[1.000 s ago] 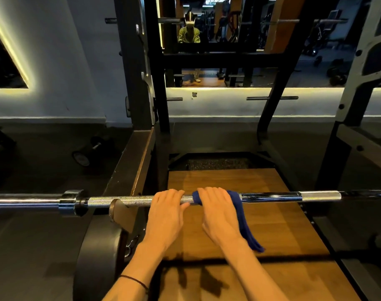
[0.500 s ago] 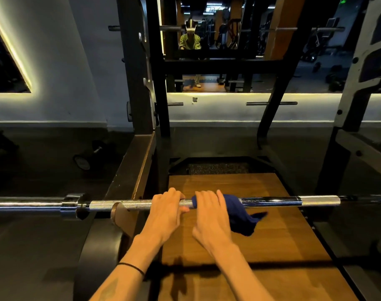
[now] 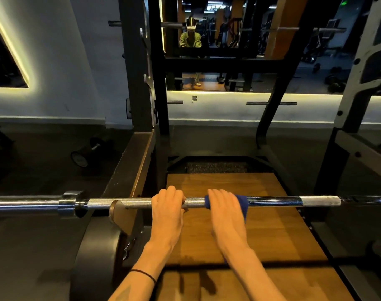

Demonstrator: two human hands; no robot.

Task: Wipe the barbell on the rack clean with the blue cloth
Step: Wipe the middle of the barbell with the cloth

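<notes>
A steel barbell [image 3: 319, 201] lies level across the rack in front of me, its left sleeve past a collar [image 3: 70, 203]. My left hand [image 3: 167, 211] grips the knurled shaft just right of the rack hook. My right hand [image 3: 225, 211] is wrapped over the blue cloth [image 3: 244, 205], which is bunched round the bar beside the left hand. A short bare stretch of knurling shows between the two hands. Most of the cloth is hidden under my palm.
A brown rack hook [image 3: 120, 216] carries the bar at left above a black weight plate [image 3: 94, 255]. Black rack uprights [image 3: 139, 83] stand ahead. A wooden platform [image 3: 233, 187] lies below. A dumbbell [image 3: 87, 152] sits on the floor at left.
My right hand has slid the cloth a little to the right, opening a gap to the left hand. The cloth's hanging tail has been gathered up round the bar.
</notes>
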